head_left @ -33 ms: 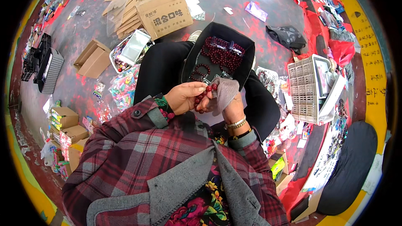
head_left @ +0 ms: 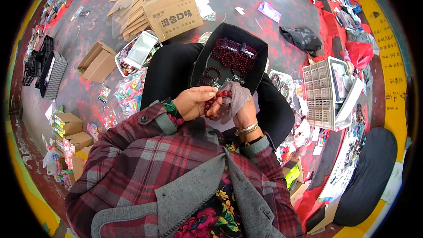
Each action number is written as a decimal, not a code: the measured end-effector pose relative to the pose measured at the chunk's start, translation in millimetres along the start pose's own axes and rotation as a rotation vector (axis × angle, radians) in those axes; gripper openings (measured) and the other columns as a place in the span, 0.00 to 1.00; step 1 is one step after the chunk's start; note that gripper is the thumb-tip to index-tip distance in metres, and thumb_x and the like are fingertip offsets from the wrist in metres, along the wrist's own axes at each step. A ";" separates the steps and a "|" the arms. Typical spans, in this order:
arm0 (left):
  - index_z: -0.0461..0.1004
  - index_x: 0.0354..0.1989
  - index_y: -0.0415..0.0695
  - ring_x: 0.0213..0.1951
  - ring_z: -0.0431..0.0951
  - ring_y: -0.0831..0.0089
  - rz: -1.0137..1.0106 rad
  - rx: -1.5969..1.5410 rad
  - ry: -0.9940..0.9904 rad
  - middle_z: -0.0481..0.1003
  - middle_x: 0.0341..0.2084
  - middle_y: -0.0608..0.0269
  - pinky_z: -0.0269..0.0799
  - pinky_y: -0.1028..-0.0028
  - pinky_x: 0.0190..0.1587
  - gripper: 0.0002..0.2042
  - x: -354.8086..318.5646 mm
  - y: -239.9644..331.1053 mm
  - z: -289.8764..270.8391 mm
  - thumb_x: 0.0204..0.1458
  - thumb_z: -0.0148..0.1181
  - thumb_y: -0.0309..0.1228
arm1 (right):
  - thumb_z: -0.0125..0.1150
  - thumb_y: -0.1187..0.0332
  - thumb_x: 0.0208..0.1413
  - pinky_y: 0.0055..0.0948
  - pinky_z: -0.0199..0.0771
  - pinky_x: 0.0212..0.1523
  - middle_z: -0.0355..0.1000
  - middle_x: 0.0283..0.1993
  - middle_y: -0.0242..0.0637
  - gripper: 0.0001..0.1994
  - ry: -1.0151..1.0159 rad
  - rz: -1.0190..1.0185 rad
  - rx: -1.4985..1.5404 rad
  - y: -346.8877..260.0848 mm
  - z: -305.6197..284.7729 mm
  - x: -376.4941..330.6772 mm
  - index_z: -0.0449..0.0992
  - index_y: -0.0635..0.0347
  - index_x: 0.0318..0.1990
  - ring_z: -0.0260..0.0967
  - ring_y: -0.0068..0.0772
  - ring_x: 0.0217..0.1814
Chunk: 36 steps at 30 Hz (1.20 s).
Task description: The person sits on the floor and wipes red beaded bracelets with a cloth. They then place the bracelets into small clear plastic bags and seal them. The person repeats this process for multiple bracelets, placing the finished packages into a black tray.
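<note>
On a worn, red-stained concrete floor littered with cardboard boxes (head_left: 172, 12), the person sits with a black tray (head_left: 260, 57) on the lap. A bracelet (head_left: 215, 101) of glossy dark-red round beads sits between both hands: left hand (head_left: 194, 102) pinching it, right hand (head_left: 235, 105) seemingly wrapping it in soft grey cloth (head_left: 235, 94), perhaps for polishing. More bracelets fill the tray within reach.

Red-and-grey plaid jacket sleeves (head_left: 132, 158), grey lapels, floral top, wrist bangles (head_left: 247, 128), black trousers.
</note>
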State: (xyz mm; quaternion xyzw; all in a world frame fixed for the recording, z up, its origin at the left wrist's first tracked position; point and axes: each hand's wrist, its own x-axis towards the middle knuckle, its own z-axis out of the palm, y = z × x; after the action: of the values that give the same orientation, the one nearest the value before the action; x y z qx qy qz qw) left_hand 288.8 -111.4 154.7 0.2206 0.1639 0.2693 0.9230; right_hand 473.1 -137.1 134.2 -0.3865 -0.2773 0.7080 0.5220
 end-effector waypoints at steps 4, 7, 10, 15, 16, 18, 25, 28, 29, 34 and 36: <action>0.65 0.39 0.36 0.26 0.69 0.70 0.043 -0.101 -0.004 0.70 0.25 0.55 0.66 0.69 0.40 0.11 -1.8 2.2 -0.1 0.55 0.46 0.32 | 0.46 0.66 0.58 0.27 0.71 0.40 0.71 0.42 0.36 0.13 0.063 0.147 0.265 -2.6 0.4 0.6 0.68 0.63 0.46 0.70 0.31 0.40; 0.65 0.39 0.36 0.29 0.71 0.68 0.128 -0.137 0.028 0.70 0.27 0.55 0.66 0.67 0.42 0.12 0.5 3.0 -1.1 0.54 0.46 0.32 | 0.48 0.66 0.57 0.28 0.71 0.42 0.69 0.44 0.36 0.15 0.043 0.093 0.175 -3.0 3.8 -0.7 0.65 0.62 0.50 0.68 0.30 0.43; 0.66 0.40 0.35 0.33 0.73 0.65 0.166 -0.121 0.023 0.71 0.29 0.54 0.67 0.66 0.43 0.14 3.7 -0.2 -4.9 0.54 0.45 0.35 | 0.56 0.72 0.52 0.26 0.67 0.45 0.68 0.45 0.31 0.18 0.043 0.014 0.047 8.0 -4.8 -1.5 0.66 0.61 0.51 0.66 0.26 0.43; 0.69 0.35 0.36 0.32 0.75 0.64 -0.070 0.001 0.045 0.73 0.26 0.54 0.69 0.70 0.37 0.20 3.3 4.5 6.0 0.58 0.38 0.43 | 0.51 0.73 0.54 0.23 0.68 0.36 0.70 0.34 0.31 0.08 -0.276 0.117 -0.140 -14.7 -4.6 -4.8 0.70 0.63 0.41 0.66 0.22 0.35; 0.69 0.34 0.37 0.31 0.75 0.65 -0.072 0.026 0.061 0.73 0.24 0.55 0.70 0.71 0.35 0.21 0.9 2.7 -1.6 0.59 0.37 0.44 | 0.51 0.71 0.55 0.21 0.67 0.33 0.69 0.31 0.31 0.07 -0.192 0.010 -0.258 -21.2 7.2 -8.8 0.71 0.63 0.39 0.65 0.21 0.32; 0.70 0.29 0.38 0.25 0.75 0.69 -0.109 0.137 0.150 0.73 0.20 0.57 0.70 0.78 0.29 0.23 -0.1 0.1 -6.5 0.59 0.37 0.46 | 0.51 0.69 0.56 0.19 0.63 0.26 0.68 0.27 0.29 0.07 -0.045 -0.162 -0.476 -17.4 17.0 -10.1 0.72 0.63 0.35 0.61 0.17 0.28; 0.69 0.32 0.37 0.24 0.72 0.73 -0.082 0.129 0.099 0.73 0.21 0.58 0.66 0.79 0.28 0.16 7.0 -1.3 0.5 0.59 0.42 0.38 | 0.47 0.63 0.59 0.27 0.71 0.39 0.72 0.38 0.36 0.13 0.058 0.105 0.175 -11.1 -2.5 -5.7 0.70 0.63 0.43 0.70 0.27 0.38; 0.68 0.33 0.37 0.25 0.71 0.71 -0.038 0.051 0.097 0.72 0.22 0.57 0.67 0.75 0.31 0.16 5.2 3.4 1.0 0.59 0.41 0.39 | 0.47 0.66 0.59 0.29 0.71 0.43 0.71 0.42 0.39 0.12 0.107 0.133 0.249 -9.0 -5.0 -1.4 0.68 0.63 0.46 0.70 0.33 0.41; 0.68 0.33 0.37 0.25 0.71 0.70 -0.023 0.033 0.091 0.72 0.23 0.56 0.67 0.74 0.32 0.16 4.8 4.0 0.3 0.59 0.40 0.39 | 0.47 0.66 0.59 0.30 0.71 0.43 0.71 0.42 0.39 0.12 0.145 0.124 0.244 -7.8 -2.9 -1.7 0.69 0.62 0.45 0.70 0.34 0.41; 0.68 0.32 0.39 0.24 0.71 0.71 -0.081 0.068 0.096 0.72 0.23 0.56 0.68 0.70 0.34 0.16 3.7 0.7 -3.5 0.59 0.41 0.40 | 0.53 0.70 0.54 0.24 0.70 0.37 0.71 0.35 0.31 0.09 -0.057 0.052 0.033 1.4 -7.1 -3.5 0.72 0.61 0.42 0.68 0.24 0.34; 0.68 0.32 0.40 0.24 0.71 0.72 -0.125 0.048 0.165 0.73 0.23 0.57 0.68 0.72 0.33 0.15 4.4 2.1 1.4 0.58 0.43 0.40 | 0.53 0.70 0.55 0.23 0.69 0.35 0.71 0.33 0.30 0.07 0.027 0.019 -0.124 -0.4 -5.3 -6.3 0.72 0.61 0.39 0.68 0.22 0.33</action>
State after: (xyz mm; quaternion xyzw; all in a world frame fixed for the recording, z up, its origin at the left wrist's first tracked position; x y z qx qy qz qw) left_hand 292.1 -107.8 156.1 0.2091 0.2591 0.2244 0.9158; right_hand 478.8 -143.0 133.2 -0.4300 -0.3098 0.6893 0.4939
